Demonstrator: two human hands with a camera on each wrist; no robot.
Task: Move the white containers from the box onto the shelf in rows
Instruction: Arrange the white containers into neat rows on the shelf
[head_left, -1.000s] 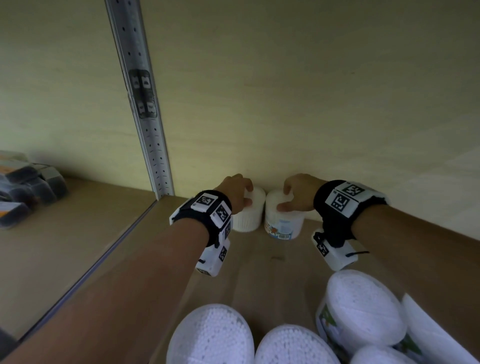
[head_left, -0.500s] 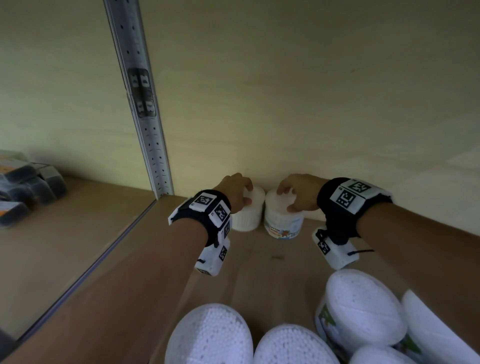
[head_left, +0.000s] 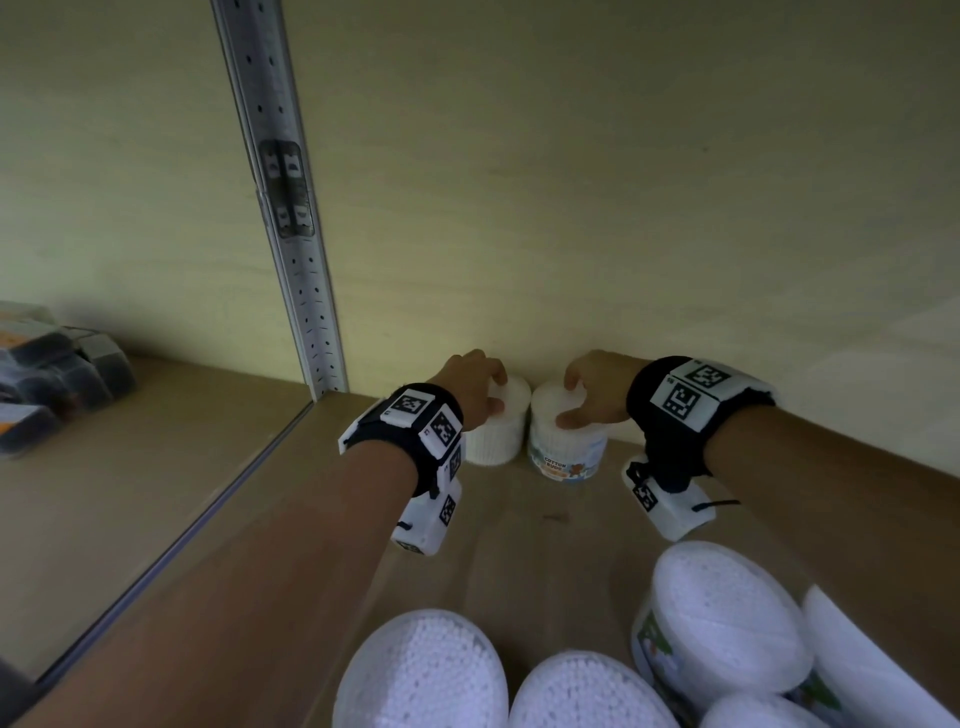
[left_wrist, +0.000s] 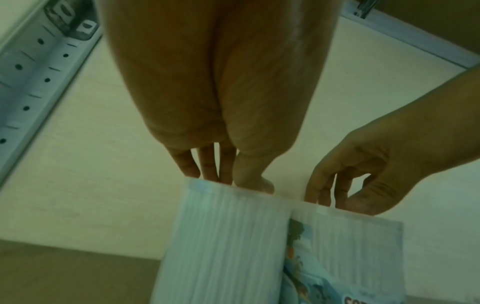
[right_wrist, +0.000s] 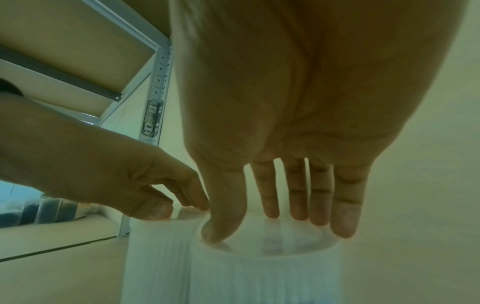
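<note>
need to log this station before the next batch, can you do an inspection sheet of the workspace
surface: wooden shelf board, bare in the middle.
job's things: two white containers at the back wall, side by side, upright: left container, right container with a printed label. More white containers at the near edge.
clutter: dark packs in the next bay.
grippers: left hand fingertips on the left container's top; right hand fingertips on the right container's top.
cables: short black cord at the right wrist camera.
surroundings: perforated metal upright, pale back panel.

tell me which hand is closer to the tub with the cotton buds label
Right. The right hand rests on top of the labelled tub; the left hand sits on the plain tub beside it.
</note>
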